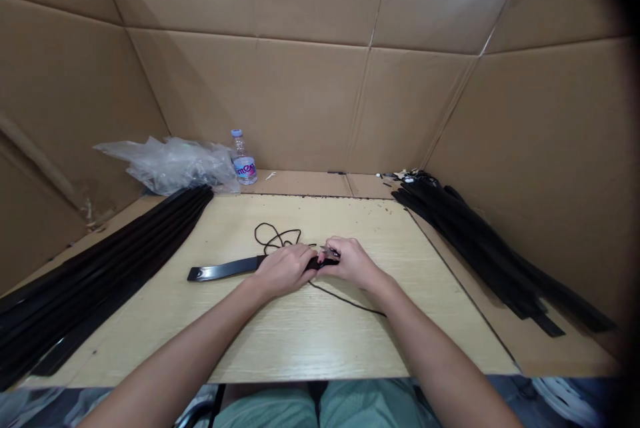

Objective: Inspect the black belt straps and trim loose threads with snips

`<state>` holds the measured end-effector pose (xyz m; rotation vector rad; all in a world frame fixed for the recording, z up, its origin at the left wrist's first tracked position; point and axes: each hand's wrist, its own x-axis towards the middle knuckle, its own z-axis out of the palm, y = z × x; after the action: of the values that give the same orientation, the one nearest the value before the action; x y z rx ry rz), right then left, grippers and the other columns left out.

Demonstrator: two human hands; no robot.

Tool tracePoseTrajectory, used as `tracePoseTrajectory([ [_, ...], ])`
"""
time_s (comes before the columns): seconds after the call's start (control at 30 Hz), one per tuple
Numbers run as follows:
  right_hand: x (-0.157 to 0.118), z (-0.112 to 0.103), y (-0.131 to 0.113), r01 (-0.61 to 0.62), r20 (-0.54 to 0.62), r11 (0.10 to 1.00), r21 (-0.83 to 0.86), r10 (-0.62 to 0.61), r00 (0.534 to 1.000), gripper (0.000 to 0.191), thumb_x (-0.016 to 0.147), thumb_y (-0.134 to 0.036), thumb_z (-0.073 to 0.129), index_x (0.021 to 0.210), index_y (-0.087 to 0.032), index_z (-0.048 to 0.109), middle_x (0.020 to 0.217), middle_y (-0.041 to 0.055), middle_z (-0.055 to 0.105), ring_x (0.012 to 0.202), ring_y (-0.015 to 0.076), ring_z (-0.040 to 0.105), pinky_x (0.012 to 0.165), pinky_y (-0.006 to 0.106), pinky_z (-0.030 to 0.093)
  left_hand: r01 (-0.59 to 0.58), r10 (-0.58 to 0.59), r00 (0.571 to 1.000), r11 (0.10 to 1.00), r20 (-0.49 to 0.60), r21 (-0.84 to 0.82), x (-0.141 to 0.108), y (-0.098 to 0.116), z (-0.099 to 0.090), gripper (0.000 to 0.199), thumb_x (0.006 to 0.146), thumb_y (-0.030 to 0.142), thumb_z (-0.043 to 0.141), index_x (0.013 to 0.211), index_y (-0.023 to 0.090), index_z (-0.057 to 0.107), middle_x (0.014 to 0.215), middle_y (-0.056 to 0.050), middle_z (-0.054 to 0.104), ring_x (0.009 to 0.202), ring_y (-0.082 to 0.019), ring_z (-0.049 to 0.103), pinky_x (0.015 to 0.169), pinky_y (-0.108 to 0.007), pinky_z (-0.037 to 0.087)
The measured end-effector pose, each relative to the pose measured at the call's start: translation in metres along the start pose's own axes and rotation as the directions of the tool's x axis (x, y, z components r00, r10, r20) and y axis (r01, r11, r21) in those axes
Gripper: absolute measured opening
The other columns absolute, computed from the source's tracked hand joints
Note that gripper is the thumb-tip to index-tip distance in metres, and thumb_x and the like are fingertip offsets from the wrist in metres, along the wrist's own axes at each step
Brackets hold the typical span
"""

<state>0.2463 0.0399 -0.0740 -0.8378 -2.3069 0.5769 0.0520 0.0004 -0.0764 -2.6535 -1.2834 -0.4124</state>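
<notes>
On the pale wood desktop (300,341), I am gripping one black strip (220,271) in my curled left hand (285,270), while my right hand (350,263) is working at its end, its hold hidden. Black cord (277,236) is trailing loose; a left stack of strips (95,275) and a right stack of strips (480,248) are lying alongside.

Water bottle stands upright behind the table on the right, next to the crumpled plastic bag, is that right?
Not quite: the head view shows the water bottle behind the table on the left, not the right. It does stand upright next to the crumpled plastic bag.
</notes>
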Motion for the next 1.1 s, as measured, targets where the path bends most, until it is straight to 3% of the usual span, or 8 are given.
tracePoseTrajectory([
  [0.2, -0.001, 0.002, -0.003, -0.011, 0.014, 0.996, 0.086, 0.010, 1.000, 0.017, 0.075, -0.020, 0.069, 0.067, -0.018, 0.053, 0.067, 0.0000, 0.057, 0.061, 0.0138, 0.050, 0.058, 0.024, 0.035, 0.013, -0.014, 1.000, 1.000, -0.013, -0.005, 0.000, 0.000, 0.002, 0.032, 0.092, 0.045, 0.040, 0.101, 0.019, 0.057, 0.091, -0.006, 0.063, 0.086, -0.020, 0.060, 0.073, -0.030, 0.047],
  [0.43, 0.000, 0.007, -0.002, -0.112, -0.032, 0.937, 0.332, 0.130, 0.991, 0.023, 0.072, -0.023, 0.069, 0.067, -0.018, 0.047, 0.066, -0.0027, 0.053, 0.062, 0.0130, 0.048, 0.061, 0.025, 0.037, 0.042, -0.042, 0.999, 0.997, 0.006, -0.064, -0.002, -0.001, 0.002, 0.035, 0.090, 0.049, 0.042, 0.101, 0.019, 0.055, 0.093, -0.007, 0.063, 0.087, -0.021, 0.060, 0.073, -0.031, 0.047],
  [0.73, -0.001, 0.013, 0.002, -0.184, 0.009, 0.873, 0.452, 0.202, 0.979, 0.043, 0.065, -0.040, 0.075, 0.066, -0.020, 0.037, 0.070, 0.0008, 0.060, 0.065, 0.0155, 0.055, 0.061, 0.027, 0.043, -0.045, 0.046, 0.999, 0.996, 0.009, -0.078, -0.005, 0.000, -0.004, 0.029, 0.091, 0.042, 0.042, 0.103, 0.019, 0.055, 0.095, -0.006, 0.063, 0.089, -0.020, 0.059, 0.075, -0.031, 0.046],
  [0.87, 0.000, -0.001, -0.004, -0.215, -0.116, 0.934, 0.285, 0.256, 0.960, 0.043, 0.063, -0.048, 0.077, 0.072, -0.019, 0.047, 0.071, 0.0015, 0.059, 0.063, 0.0155, 0.053, 0.057, 0.026, 0.039, -0.047, 0.046, 0.999, 0.997, -0.003, -0.059, -0.006, 0.000, -0.003, 0.031, 0.091, 0.043, 0.041, 0.102, 0.018, 0.055, 0.094, -0.008, 0.062, 0.088, -0.020, 0.059, 0.075, -0.031, 0.046],
  [0.97, 0.000, -0.019, -0.014, -0.226, -0.224, 0.974, 0.031, 0.228, 0.948, 0.037, 0.083, -0.053, 0.056, 0.071, -0.019, 0.044, 0.062, -0.0002, 0.052, 0.056, 0.0147, 0.048, 0.054, 0.026, 0.033, -0.038, 0.037, 0.999, 0.998, -0.016, -0.051, -0.006, 0.001, -0.003, 0.031, 0.091, 0.043, 0.040, 0.101, 0.018, 0.056, 0.092, -0.008, 0.062, 0.087, -0.020, 0.059, 0.074, -0.031, 0.046],
  [1.03, 0.000, -0.030, -0.023, -0.221, -0.205, 0.970, -0.105, 0.196, 0.959, 0.036, 0.095, -0.047, 0.036, 0.074, -0.020, 0.047, 0.060, 0.0005, 0.051, 0.055, 0.0155, 0.047, 0.054, 0.027, 0.030, -0.027, 0.026, 0.999, 0.999, -0.020, -0.042, -0.006, 0.000, -0.003, 0.031, 0.091, 0.043, 0.040, 0.100, 0.017, 0.055, 0.091, -0.008, 0.062, 0.085, -0.020, 0.060, 0.073, -0.031, 0.046],
  [1.1, -0.002, -0.037, -0.030, -0.213, -0.127, 0.956, -0.202, 0.190, 0.973, 0.035, 0.096, -0.046, 0.033, 0.080, -0.020, 0.050, 0.062, 0.0020, 0.055, 0.053, 0.0163, 0.049, 0.053, 0.027, 0.029, -0.017, 0.016, 1.000, 0.999, -0.014, -0.033, -0.005, 0.000, -0.003, 0.031, 0.091, 0.042, 0.040, 0.100, 0.017, 0.055, 0.092, -0.008, 0.063, 0.085, -0.021, 0.060, 0.073, -0.031, 0.046],
])
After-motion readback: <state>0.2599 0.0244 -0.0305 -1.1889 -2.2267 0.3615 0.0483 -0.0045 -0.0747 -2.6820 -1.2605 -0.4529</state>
